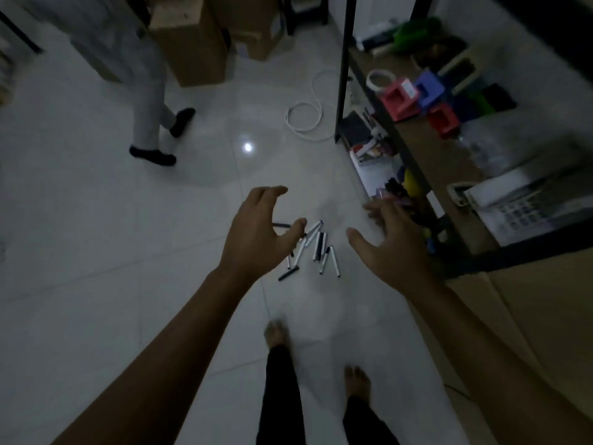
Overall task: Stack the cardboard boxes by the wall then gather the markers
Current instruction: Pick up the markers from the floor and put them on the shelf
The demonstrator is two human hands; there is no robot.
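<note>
Your left hand (256,232) and right hand (385,245) hover spread wide, holding nothing, above the markers (316,248) scattered on the floor (96,252); they look light, stiff and prone to rolling, so pinch them mid-barrel.

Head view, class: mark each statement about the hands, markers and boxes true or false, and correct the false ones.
1. The markers lie scattered on the floor. True.
2. The left hand grips a marker. False: its fingers are spread and hold nothing.
3. The right hand is spread open above the floor. True.
4. The cardboard boxes stand on the shelf. False: they stand on the floor, at the far end of the room.
5. A white cable lies coiled on the floor. True.
</note>
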